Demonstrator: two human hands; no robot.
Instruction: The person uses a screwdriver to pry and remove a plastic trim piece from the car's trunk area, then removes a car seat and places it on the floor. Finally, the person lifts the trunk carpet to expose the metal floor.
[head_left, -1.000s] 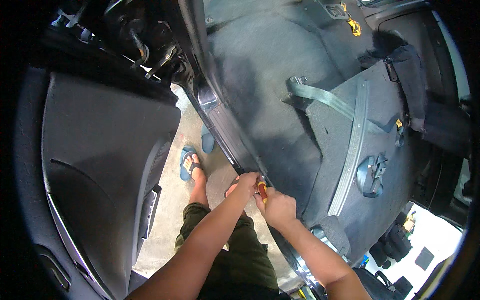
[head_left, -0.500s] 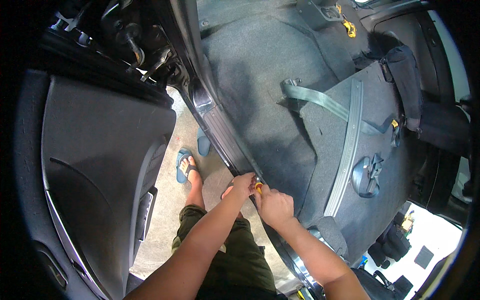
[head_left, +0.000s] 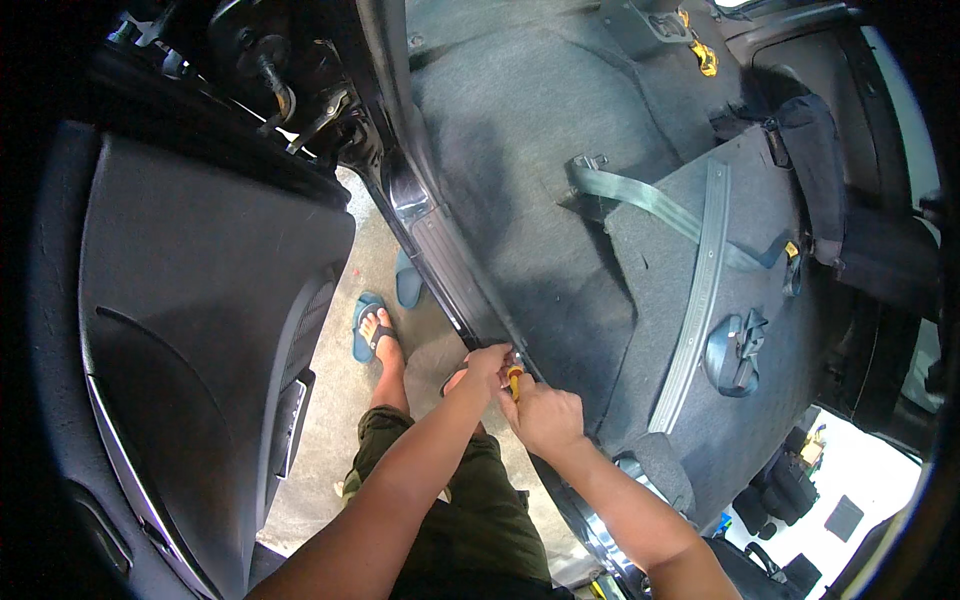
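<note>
My right hand point(head_left: 547, 420) grips a screwdriver with a yellow handle point(head_left: 515, 379), which shows between my two hands. Right beside it, my left hand point(head_left: 488, 363) has its fingers bent and drawn together at the tool's front end; whatever they pinch is too small and covered to name. Both hands are over the inner edge of the car's door sill point(head_left: 440, 265), at the rear end of its ribbed trim plate. The screwdriver's tip is hidden by my fingers.
An open car door point(head_left: 190, 290) stands on my left. Inside lie grey carpet point(head_left: 540, 130), a green seat belt point(head_left: 640, 195), a ribbed metal rail point(head_left: 692, 300) and a coiled dark strap point(head_left: 735, 355). A blue sandal point(head_left: 407, 280) rests on the ground by my feet.
My right hand has drawn back slightly toward me and turned, so more of the yellow handle shows. My left hand stays at the same spot on the sill. The view has shifted a little.
</note>
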